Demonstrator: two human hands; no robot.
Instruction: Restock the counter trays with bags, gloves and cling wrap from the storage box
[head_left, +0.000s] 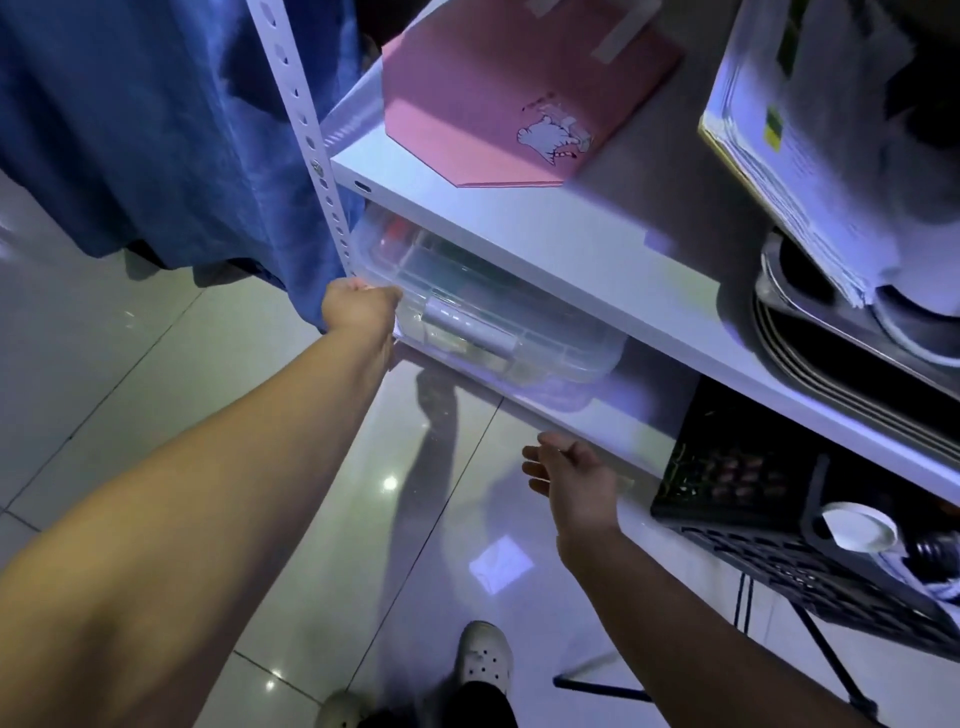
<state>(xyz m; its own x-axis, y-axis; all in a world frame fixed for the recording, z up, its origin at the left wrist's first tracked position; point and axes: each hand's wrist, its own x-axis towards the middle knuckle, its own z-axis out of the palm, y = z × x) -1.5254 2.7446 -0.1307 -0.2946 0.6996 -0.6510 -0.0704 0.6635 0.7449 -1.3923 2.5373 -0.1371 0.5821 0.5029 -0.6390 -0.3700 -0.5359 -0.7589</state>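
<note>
Gripping the near left corner of the clear box (483, 317) with the left hand (358, 307), fingers curled over the rim, right beside the perforated post (304, 130). Holding out the right hand (569, 470) empty, fingers loosely spread and pointing left, close to the front edge of the lower shelf (597, 415), well apart from the box. Touching that edge or not: cannot tell.

Box: on the lower shelf, at its left end, under the white upper shelf (519, 218). Lidded, with a grey latch on the front. Near side jutting out a little past the shelf above. Contents blurred, not to be made out.

On the upper shelf: pink folder (493, 104) with a cat drawing. Further right, a tilted stack of papers (831, 130) over dark round pans (831, 343).

Right of the box, lower down: black crate (769, 493), white cap (860, 526) on its right side.

Left of the post: blue cloth (130, 130), hanging. Below: glossy tiled floor (156, 395), white clog (483, 656) at the bottom.
</note>
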